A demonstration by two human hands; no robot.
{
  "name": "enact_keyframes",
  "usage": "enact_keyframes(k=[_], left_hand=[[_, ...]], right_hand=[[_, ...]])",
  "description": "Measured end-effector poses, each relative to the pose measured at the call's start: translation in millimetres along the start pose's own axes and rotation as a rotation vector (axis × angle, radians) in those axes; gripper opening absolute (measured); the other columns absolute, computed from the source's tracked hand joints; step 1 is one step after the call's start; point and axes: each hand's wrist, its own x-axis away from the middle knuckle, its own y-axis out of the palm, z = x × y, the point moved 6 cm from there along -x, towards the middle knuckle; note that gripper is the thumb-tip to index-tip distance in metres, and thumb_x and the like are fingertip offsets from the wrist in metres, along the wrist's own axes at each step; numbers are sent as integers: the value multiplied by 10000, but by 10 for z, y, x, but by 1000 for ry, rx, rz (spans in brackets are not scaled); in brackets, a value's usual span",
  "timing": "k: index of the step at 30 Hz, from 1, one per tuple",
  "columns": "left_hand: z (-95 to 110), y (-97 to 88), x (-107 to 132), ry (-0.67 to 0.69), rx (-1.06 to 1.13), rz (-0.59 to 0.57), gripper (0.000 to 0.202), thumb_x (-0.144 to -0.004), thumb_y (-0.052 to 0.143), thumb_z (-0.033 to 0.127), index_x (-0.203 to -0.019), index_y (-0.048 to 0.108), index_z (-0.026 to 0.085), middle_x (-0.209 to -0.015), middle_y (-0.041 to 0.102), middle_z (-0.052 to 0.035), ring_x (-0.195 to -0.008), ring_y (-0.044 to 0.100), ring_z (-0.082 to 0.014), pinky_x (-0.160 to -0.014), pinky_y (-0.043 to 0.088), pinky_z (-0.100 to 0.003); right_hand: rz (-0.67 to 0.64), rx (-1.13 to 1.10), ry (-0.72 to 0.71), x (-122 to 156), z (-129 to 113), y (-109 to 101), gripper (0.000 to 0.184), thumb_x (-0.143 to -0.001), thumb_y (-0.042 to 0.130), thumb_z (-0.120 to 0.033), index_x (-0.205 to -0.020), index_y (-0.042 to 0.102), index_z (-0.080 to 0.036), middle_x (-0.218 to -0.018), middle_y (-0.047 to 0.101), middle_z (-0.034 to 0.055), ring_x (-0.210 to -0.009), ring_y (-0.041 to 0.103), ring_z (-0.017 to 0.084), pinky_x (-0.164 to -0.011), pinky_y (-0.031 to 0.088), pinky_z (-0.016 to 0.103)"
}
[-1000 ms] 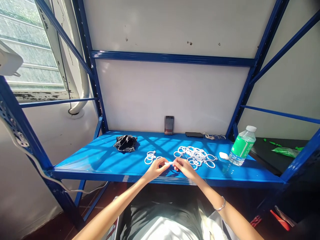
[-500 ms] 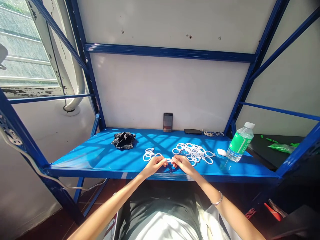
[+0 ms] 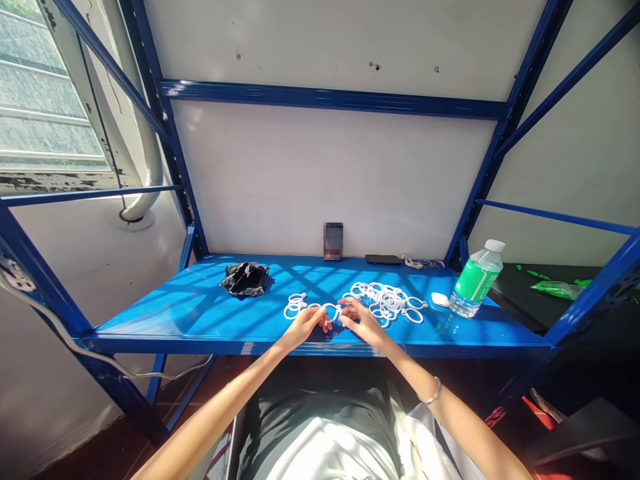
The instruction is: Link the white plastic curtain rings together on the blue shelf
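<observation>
A white plastic ring point(image 3: 331, 308) is held upright just above the front part of the blue shelf. My left hand point(image 3: 307, 325) is closed on its left side, thumb against fingers. My right hand point(image 3: 361, 321) is at the ring's right edge with thumb and fingers apart; whether a fingertip touches the ring I cannot tell. Behind and right of that hand lies a heap of linked white rings point(image 3: 387, 300). A smaller cluster of white rings point(image 3: 294, 305) rests beyond my left hand.
On the blue shelf point(image 3: 175, 317) sit a crumpled black plastic bag point(image 3: 245, 279), a dark upright box point(image 3: 333, 241), a black phone point(image 3: 383, 259) and a coiled cable point(image 3: 423, 263). A white case point(image 3: 440, 300) and a green-labelled water bottle point(image 3: 477, 280) stand at the right. Blue metal posts frame the shelf.
The white ring has turned to show its round opening between my hands. My right hand's fingers have spread from a pinch. The view has shifted slightly.
</observation>
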Motion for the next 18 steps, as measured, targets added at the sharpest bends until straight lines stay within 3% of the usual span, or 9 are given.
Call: enact_keyframes(k=[9,13,16,18], left_hand=[[42,38,15,0,-58,-26,469,-914,422,564,-743,619,173,-718,665,-50,-687,632,-168,-702,517,-292],[49,55,38,1,-51,-32,399,-896,489,530,-1001,592,160,-748,648,-28,-697,622,-157,-693,517,-290],[47,64,65,4,-137,-32,521,-826,616,498,-1216,499,173,-793,643,-14,-742,622,-159,-694,516,-285],[51,67,76,16,-186,-28,585,-781,673,481,-1248,480,186,-816,633,-8,-756,619,-158,-693,518,-283]], right_hand=[[38,35,-14,9,-121,-28,279,-877,564,-484,-981,596,-228,-786,644,2,-742,634,166,-743,519,313],[53,45,-36,8,-151,-32,305,-891,529,-515,-937,585,-219,-770,643,3,-731,629,169,-742,509,316],[60,44,-39,8,-165,-38,309,-906,501,-519,-921,574,-219,-746,639,-1,-724,626,169,-740,506,316],[56,53,-38,9,-165,-40,307,-911,494,-516,-912,572,-219,-738,639,0,-721,624,169,-748,506,320]])
